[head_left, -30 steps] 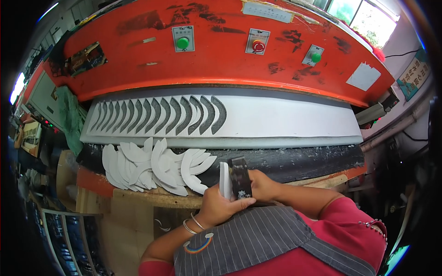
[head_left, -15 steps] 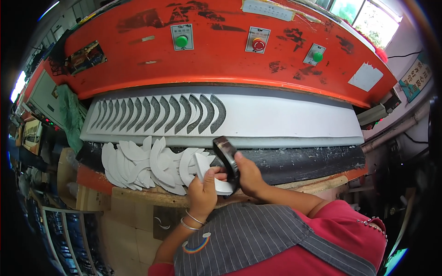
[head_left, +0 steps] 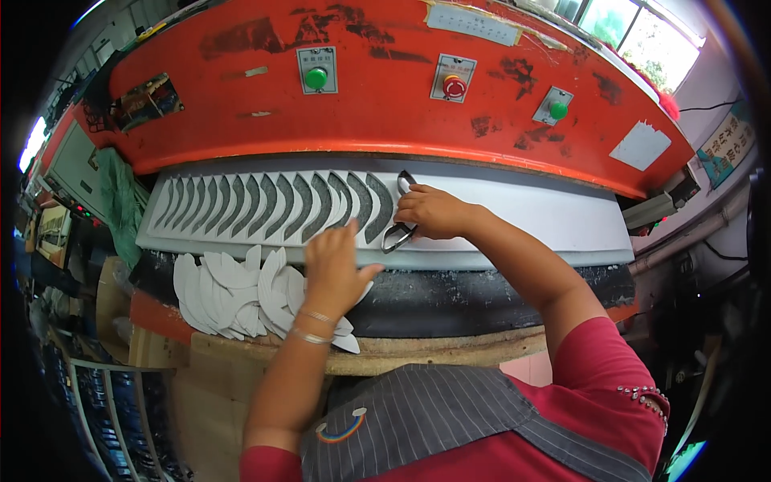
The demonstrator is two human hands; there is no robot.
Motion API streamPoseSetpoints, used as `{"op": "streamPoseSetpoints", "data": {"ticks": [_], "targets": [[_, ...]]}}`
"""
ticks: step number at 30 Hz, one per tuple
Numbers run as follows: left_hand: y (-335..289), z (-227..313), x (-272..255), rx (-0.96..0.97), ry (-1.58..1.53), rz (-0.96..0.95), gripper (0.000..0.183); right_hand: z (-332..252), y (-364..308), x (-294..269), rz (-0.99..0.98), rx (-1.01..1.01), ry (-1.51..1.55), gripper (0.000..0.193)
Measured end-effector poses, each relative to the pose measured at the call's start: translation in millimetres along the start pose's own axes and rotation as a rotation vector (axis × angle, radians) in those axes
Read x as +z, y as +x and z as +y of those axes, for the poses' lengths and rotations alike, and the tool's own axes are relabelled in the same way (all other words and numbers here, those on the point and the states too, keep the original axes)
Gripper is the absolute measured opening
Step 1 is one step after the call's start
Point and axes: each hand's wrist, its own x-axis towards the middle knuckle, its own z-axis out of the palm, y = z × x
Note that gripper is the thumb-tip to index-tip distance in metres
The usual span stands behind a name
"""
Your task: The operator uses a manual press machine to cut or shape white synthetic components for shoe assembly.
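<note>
My right hand (head_left: 434, 212) grips a crescent-shaped metal cutting die (head_left: 397, 238), set on the white sheet (head_left: 514, 210) just right of the last cutout. A row of curved cutouts (head_left: 379, 207) runs along the sheet's left part, dark grey showing through them. My left hand (head_left: 333, 269), blurred by motion, hovers by the sheet's front edge with its thumb stretched apart and nothing visible in it. Under and beside that wrist lies a pile of white crescent pieces (head_left: 229, 293).
Behind the sheet rises a red machine beam (head_left: 369, 120) with two green buttons and a red one (head_left: 454, 87). A black roll-like ledge (head_left: 450, 299) and a wooden edge (head_left: 434, 349) run in front. Green plastic (head_left: 119, 205) hangs at left.
My right hand has carried the cutting die forward from above the ledge onto the sheet. My left hand has let go of the white crescent piece and moved forward and left.
</note>
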Motion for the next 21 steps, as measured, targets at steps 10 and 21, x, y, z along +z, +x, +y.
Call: {"op": "streamPoseSetpoints", "data": {"ticks": [10, 21], "targets": [[26.8, -1.9, 82.7, -0.149, -0.154, 0.009, 0.043, 20.3, -8.2, 37.5, 0.419, 0.155, 0.174, 0.067], [30.6, -10.5, 86.4, -0.088, -0.206, 0.054, 0.043, 31.2, -10.2, 57.4, 0.412, 0.479, 0.458, 0.094]]}}
